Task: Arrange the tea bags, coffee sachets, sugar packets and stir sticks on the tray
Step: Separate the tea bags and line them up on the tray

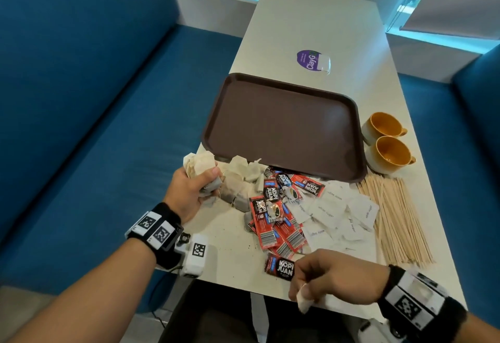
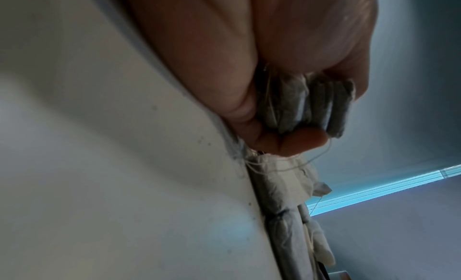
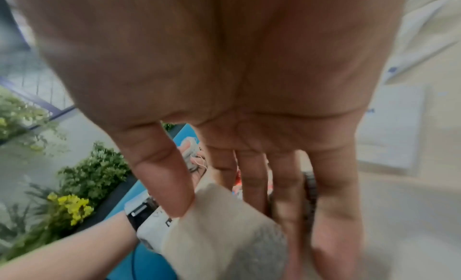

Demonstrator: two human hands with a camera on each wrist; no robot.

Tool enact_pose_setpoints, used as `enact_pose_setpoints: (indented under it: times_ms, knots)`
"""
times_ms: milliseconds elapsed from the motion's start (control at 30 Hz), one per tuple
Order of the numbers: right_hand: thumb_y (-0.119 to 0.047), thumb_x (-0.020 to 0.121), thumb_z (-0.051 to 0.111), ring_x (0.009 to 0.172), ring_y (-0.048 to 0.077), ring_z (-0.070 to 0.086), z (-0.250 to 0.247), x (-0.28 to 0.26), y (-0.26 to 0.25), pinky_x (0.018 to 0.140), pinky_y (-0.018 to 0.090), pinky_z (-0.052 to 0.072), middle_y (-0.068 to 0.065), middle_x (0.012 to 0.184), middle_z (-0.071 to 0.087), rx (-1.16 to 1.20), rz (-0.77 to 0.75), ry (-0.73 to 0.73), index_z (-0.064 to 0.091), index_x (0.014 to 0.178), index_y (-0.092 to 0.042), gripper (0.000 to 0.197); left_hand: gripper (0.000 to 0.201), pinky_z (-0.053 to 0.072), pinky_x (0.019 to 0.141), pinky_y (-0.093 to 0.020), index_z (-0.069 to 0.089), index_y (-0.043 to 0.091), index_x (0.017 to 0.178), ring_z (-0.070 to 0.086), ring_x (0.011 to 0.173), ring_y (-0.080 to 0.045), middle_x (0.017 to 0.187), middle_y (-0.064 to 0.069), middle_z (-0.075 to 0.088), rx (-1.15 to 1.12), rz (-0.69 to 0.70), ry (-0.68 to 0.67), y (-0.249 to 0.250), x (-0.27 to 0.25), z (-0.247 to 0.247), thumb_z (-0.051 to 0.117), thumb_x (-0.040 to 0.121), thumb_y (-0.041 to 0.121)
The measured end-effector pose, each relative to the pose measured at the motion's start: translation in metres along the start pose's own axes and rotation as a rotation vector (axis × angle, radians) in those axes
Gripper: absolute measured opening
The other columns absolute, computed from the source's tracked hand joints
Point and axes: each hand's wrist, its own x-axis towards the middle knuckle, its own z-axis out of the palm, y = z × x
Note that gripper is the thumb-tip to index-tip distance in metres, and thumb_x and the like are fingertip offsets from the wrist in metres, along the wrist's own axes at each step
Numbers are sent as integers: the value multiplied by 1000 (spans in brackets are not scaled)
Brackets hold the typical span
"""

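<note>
An empty brown tray (image 1: pixel 281 126) lies mid-table. In front of it sit loose tea bags (image 1: pixel 243 180), red coffee sachets (image 1: pixel 276 215), white sugar packets (image 1: pixel 338 215) and wooden stir sticks (image 1: pixel 397 218). My left hand (image 1: pixel 208 183) grips a bunch of tea bags (image 1: pixel 198 166) at the table's left edge; the left wrist view shows the bunch (image 2: pixel 304 104) stacked between thumb and fingers. My right hand (image 1: pixel 303 288) hovers at the front edge and pinches one tea bag (image 1: pixel 304 302), which the right wrist view shows under the thumb (image 3: pixel 224 225). A lone coffee sachet (image 1: pixel 280 267) lies beside that hand.
Two yellow-lined cups (image 1: pixel 384 126) (image 1: pixel 389 154) stand right of the tray. A purple sticker (image 1: pixel 311 60) marks the white table (image 1: pixel 319 18) behind the tray. Blue benches (image 1: pixel 81 99) flank both sides. Dark crumbs dot the table near the sachets.
</note>
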Motion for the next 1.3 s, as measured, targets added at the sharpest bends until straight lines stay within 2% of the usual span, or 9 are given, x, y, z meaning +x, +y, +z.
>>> enact_pose_setpoints:
  times_ms: [100,333,433,500,667,833,967,1133,1300]
  knots:
    - [-34,76,69,100,37,67,2,7,3,94,53,52,10,107,75,-33,-13,68,68,85,-15,21,43,45,47,-25,60,-6,107,54,55,-16,71,-10,59,9,-4,13,-1,0,-1,79,80,21]
    - [-18,88,69,98,18,71,-10,28,-5,94,36,56,-5,107,76,-91,-77,216,70,93,-10,9,40,38,48,-26,61,0,102,53,55,-19,88,-20,47,13,-6,3,-3,1,-3,81,79,26]
    - [-16,89,71,81,6,67,-12,34,-13,78,23,52,-10,88,74,-140,-107,263,69,86,-15,4,35,45,49,-26,62,2,97,52,61,-24,92,-22,51,21,-7,17,-2,2,-3,81,79,25]
    - [-15,89,72,74,2,63,-12,37,-18,75,22,51,-11,80,70,-170,-114,300,69,84,-16,6,26,47,50,-26,62,4,96,50,65,-25,97,-23,50,25,-5,5,-2,1,-3,78,84,22]
    - [-27,84,72,86,18,71,-12,29,-20,88,44,58,3,92,75,-190,-128,263,68,81,-22,7,48,46,51,-28,64,7,94,53,65,-25,99,-23,49,31,-13,7,-3,1,-4,92,69,37]
    - [-24,88,72,78,12,65,-28,12,-31,80,36,55,-5,80,70,-185,-184,253,67,80,-23,10,29,47,50,-28,60,2,101,51,64,-24,90,-21,51,20,-7,14,-3,0,-2,76,83,19]
    - [-19,92,74,73,4,64,-50,14,-56,73,20,52,-6,79,71,-171,-281,405,71,86,-15,8,32,43,48,-27,62,-1,100,57,57,-22,80,-18,58,28,-16,39,-1,-1,0,77,80,19]
    - [-19,91,76,67,15,67,-89,37,-101,70,30,58,3,79,75,-97,-444,617,75,89,-12,7,35,41,44,-26,58,-3,107,47,43,-13,61,-5,53,-11,-56,2,1,-3,3,74,82,16]
    - [-9,88,78,55,14,60,-148,83,-142,55,24,51,-3,66,70,-27,-493,801,76,90,-4,5,30,42,41,-23,57,-4,103,51,45,-12,60,-3,54,-18,-36,-14,5,-5,7,73,82,12]
